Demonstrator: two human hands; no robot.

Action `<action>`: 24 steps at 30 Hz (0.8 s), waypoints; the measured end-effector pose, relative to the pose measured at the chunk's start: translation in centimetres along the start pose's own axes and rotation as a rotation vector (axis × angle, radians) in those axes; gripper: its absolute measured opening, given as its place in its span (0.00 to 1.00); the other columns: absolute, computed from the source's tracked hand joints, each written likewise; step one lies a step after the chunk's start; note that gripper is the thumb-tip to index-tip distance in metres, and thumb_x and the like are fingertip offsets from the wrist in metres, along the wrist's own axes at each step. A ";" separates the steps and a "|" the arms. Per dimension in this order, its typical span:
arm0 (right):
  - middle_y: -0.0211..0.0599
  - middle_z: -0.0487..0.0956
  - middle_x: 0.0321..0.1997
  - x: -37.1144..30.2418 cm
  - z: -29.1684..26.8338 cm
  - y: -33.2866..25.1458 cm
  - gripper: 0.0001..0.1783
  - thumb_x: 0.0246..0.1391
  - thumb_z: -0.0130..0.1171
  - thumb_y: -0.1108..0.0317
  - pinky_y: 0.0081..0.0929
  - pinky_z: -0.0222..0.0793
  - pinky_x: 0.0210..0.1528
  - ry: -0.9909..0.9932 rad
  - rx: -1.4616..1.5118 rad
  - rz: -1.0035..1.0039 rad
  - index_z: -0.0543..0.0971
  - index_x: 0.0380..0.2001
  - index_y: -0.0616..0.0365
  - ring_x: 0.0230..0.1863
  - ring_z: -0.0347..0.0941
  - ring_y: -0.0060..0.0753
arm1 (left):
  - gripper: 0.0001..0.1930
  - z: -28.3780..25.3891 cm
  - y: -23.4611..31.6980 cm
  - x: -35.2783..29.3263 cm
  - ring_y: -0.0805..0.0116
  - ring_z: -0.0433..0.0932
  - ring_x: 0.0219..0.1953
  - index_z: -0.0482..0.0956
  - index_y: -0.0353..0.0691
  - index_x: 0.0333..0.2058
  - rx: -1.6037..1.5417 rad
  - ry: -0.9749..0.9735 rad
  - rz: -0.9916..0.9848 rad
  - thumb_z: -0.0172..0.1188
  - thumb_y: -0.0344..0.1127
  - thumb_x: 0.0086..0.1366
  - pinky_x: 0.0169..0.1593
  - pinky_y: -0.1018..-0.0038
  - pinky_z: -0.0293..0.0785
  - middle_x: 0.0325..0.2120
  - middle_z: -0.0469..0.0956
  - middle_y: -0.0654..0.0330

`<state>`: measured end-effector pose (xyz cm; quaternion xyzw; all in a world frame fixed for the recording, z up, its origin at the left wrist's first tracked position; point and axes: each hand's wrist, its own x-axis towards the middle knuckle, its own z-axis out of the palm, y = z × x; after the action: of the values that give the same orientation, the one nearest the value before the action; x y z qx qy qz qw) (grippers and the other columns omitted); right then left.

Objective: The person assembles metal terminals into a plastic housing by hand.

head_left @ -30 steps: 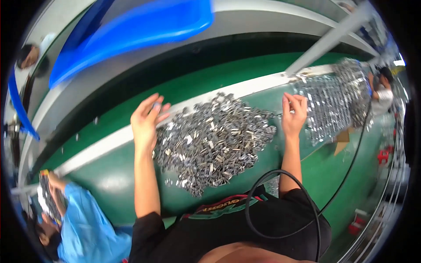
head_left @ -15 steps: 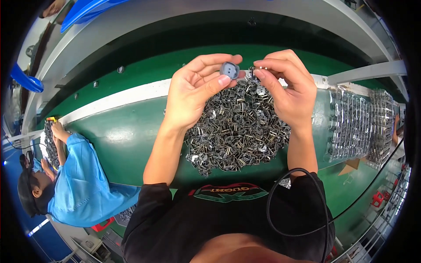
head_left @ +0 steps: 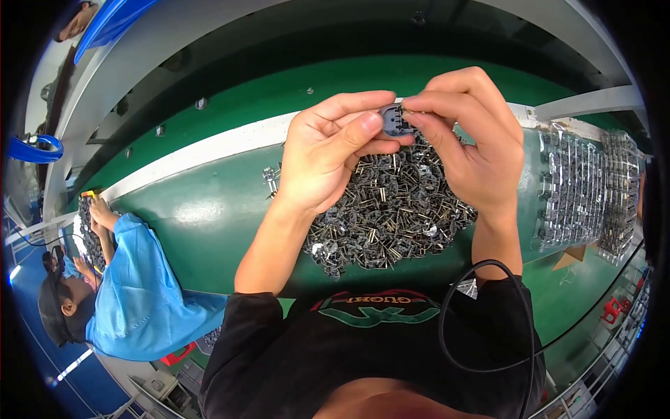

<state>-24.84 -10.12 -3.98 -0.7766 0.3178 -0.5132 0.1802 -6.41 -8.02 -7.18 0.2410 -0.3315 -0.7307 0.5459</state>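
My left hand point(head_left: 322, 146) pinches a small grey plastic housing point(head_left: 389, 120) between thumb and fingers, its open side turned up. Against the housing's right part sits a small black part with metal pins point(head_left: 404, 123), pinched by the thumb and forefinger of my right hand point(head_left: 481, 136). Fingertips partly cover it, so I cannot tell how deep it sits. Below both hands spreads a large heap of small black parts with metal pins point(head_left: 391, 216), on the green table point(head_left: 202, 209).
Clear plastic trays of parts point(head_left: 572, 188) are stacked at the right. A white ledge point(head_left: 202, 148) runs behind the heap. A black cable point(head_left: 447, 335) loops by my right arm. At the left, a person in a blue top point(head_left: 139, 286) handles other parts.
My hands have come together: the black pinned part, held apart before, now meets the grey housing. The housing has turned from its two-holed face to its open side. The view has shifted slightly.
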 end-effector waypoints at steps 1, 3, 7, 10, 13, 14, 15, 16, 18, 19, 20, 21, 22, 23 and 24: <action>0.39 0.76 0.33 -0.1 0.0 -0.1 0.10 0.44 0.66 0.85 0.19 0.71 0.29 -0.043 -0.028 0.005 0.82 0.33 0.66 0.32 0.74 0.27 | 0.14 0.1 0.0 -0.1 0.55 0.84 0.40 0.76 0.27 0.49 0.010 0.026 0.013 0.57 0.26 0.67 0.45 0.71 0.84 0.40 0.81 0.45; 0.38 0.76 0.33 -0.2 0.4 -0.2 0.10 0.44 0.66 0.85 0.18 0.71 0.29 -0.041 -0.025 0.002 0.82 0.33 0.66 0.31 0.74 0.26 | 0.14 0.3 0.0 -0.3 0.56 0.84 0.40 0.76 0.27 0.50 0.048 0.051 0.020 0.57 0.26 0.67 0.45 0.71 0.84 0.40 0.81 0.45; 0.36 0.75 0.33 -0.6 1.3 -0.5 0.11 0.43 0.66 0.85 0.16 0.69 0.27 -0.019 -0.046 0.019 0.82 0.33 0.65 0.30 0.74 0.24 | 0.15 0.7 -0.2 -0.7 0.60 0.84 0.40 0.76 0.27 0.51 0.136 0.136 0.049 0.59 0.27 0.66 0.45 0.71 0.84 0.41 0.81 0.46; 0.34 0.75 0.30 -0.6 2.1 -1.2 0.14 0.41 0.68 0.82 0.20 0.67 0.23 0.070 0.084 0.252 0.81 0.35 0.60 0.25 0.74 0.25 | 0.15 0.0 -0.1 -0.9 0.65 0.82 0.40 0.76 0.28 0.51 0.164 0.105 0.058 0.57 0.26 0.66 0.44 0.71 0.84 0.42 0.81 0.50; 0.34 0.75 0.31 -1.2 2.5 -0.5 0.13 0.43 0.68 0.79 0.21 0.68 0.24 0.061 0.078 0.342 0.81 0.35 0.58 0.26 0.74 0.28 | 0.15 0.4 0.0 -0.6 0.64 0.83 0.39 0.77 0.27 0.50 0.268 0.154 0.117 0.59 0.23 0.64 0.46 0.71 0.82 0.41 0.81 0.48; 0.34 0.75 0.31 -1.3 3.1 0.3 0.13 0.43 0.68 0.79 0.21 0.68 0.24 0.082 0.056 0.355 0.81 0.35 0.58 0.26 0.74 0.28 | 0.15 0.1 0.0 -0.6 0.64 0.83 0.39 0.77 0.27 0.50 0.264 0.128 0.098 0.59 0.23 0.64 0.46 0.71 0.82 0.41 0.81 0.48; 0.34 0.75 0.31 -1.5 3.7 1.1 0.13 0.46 0.66 0.79 0.21 0.68 0.25 0.081 0.019 0.199 0.81 0.37 0.59 0.27 0.75 0.28 | 0.15 -0.3 -0.1 -0.5 0.66 0.83 0.38 0.77 0.27 0.50 0.323 0.175 0.140 0.59 0.22 0.64 0.45 0.73 0.82 0.41 0.82 0.48; 0.35 0.75 0.31 -1.9 4.1 1.6 0.13 0.48 0.64 0.79 0.22 0.69 0.26 0.070 -0.019 0.044 0.82 0.40 0.61 0.28 0.75 0.29 | 0.16 -0.8 -0.4 -0.4 0.67 0.82 0.36 0.77 0.26 0.50 0.382 0.225 0.184 0.59 0.22 0.63 0.44 0.74 0.81 0.40 0.82 0.49; 0.37 0.75 0.31 -2.4 4.7 1.9 0.12 0.50 0.61 0.78 0.26 0.71 0.27 0.055 -0.031 0.047 0.81 0.40 0.61 0.28 0.76 0.34 | 0.16 -1.7 -0.9 0.0 0.68 0.82 0.34 0.77 0.26 0.49 0.390 0.274 0.187 0.60 0.22 0.63 0.42 0.75 0.80 0.40 0.82 0.51; 0.37 0.75 0.31 -2.5 4.8 2.0 0.13 0.50 0.59 0.78 0.27 0.71 0.28 0.035 0.027 0.068 0.81 0.41 0.61 0.27 0.76 0.34 | 0.15 -1.9 -0.8 0.1 0.69 0.81 0.33 0.77 0.26 0.49 0.373 0.295 0.196 0.60 0.21 0.63 0.41 0.76 0.80 0.39 0.82 0.51; 0.36 0.74 0.31 -2.8 4.7 2.1 0.13 0.50 0.59 0.78 0.28 0.71 0.27 0.038 0.029 0.083 0.81 0.41 0.60 0.26 0.75 0.35 | 0.15 -2.0 -0.8 0.4 0.69 0.82 0.33 0.77 0.26 0.48 0.365 0.293 0.185 0.60 0.22 0.63 0.41 0.76 0.80 0.38 0.82 0.52; 0.35 0.73 0.30 -2.9 4.6 1.9 0.14 0.50 0.59 0.77 0.29 0.71 0.27 0.026 -0.046 0.081 0.81 0.41 0.59 0.26 0.75 0.36 | 0.14 -1.9 -0.7 0.5 0.68 0.82 0.34 0.77 0.25 0.48 0.393 0.309 0.172 0.60 0.22 0.63 0.42 0.76 0.80 0.37 0.82 0.52; 0.35 0.72 0.30 -3.0 4.3 1.8 0.14 0.50 0.60 0.76 0.30 0.71 0.26 0.015 -0.123 0.080 0.81 0.42 0.58 0.25 0.74 0.36 | 0.14 -1.9 -0.8 0.9 0.68 0.82 0.34 0.77 0.25 0.48 0.421 0.324 0.159 0.60 0.22 0.63 0.42 0.76 0.80 0.37 0.82 0.53; 0.34 0.72 0.29 -3.2 3.4 2.1 0.15 0.49 0.60 0.74 0.31 0.72 0.27 -0.043 -0.206 0.108 0.81 0.44 0.56 0.25 0.74 0.38 | 0.14 -2.1 -1.3 1.8 0.67 0.82 0.35 0.77 0.25 0.48 0.474 0.313 0.148 0.61 0.22 0.63 0.43 0.75 0.80 0.37 0.82 0.52; 0.34 0.72 0.30 -3.5 2.5 2.4 0.14 0.49 0.59 0.72 0.32 0.73 0.28 -0.080 -0.266 0.121 0.80 0.42 0.54 0.28 0.76 0.37 | 0.14 -2.6 -1.4 2.2 0.66 0.82 0.35 0.78 0.25 0.47 0.533 0.324 0.154 0.61 0.23 0.63 0.43 0.74 0.80 0.37 0.81 0.51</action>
<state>-24.22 -9.65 -8.86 -0.7929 0.4216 -0.4236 0.1189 -6.08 -10.47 -9.98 0.4628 -0.4374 -0.5269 0.5629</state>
